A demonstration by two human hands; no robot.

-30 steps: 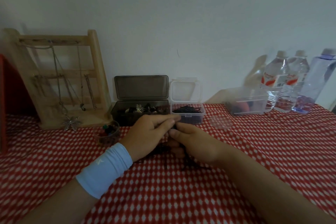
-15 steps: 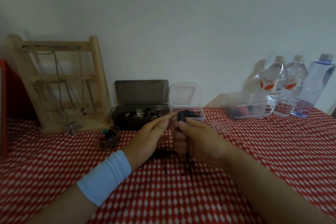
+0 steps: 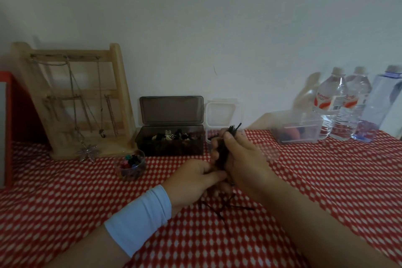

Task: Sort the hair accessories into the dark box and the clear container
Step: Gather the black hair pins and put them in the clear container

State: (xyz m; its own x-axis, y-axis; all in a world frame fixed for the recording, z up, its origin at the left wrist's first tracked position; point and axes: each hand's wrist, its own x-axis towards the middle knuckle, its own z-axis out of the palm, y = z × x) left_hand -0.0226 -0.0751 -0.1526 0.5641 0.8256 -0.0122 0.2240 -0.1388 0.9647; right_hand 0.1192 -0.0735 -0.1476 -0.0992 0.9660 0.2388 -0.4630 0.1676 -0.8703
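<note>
The right hand (image 3: 241, 159) grips a bunch of pins (image 3: 233, 129) just in front of the clear container (image 3: 220, 114), with the dark box (image 3: 171, 143) to its left. The left hand (image 3: 191, 180) is below it, by the loose pins (image 3: 226, 206); I cannot tell if it holds any.

Box (image 3: 169, 147) left of container (image 3: 220, 113), bottles (image 3: 339, 102) right

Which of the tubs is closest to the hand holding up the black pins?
The small clear tub with its lid up, just right of the dark box; the right hand holds the pins directly in front of it.
</note>
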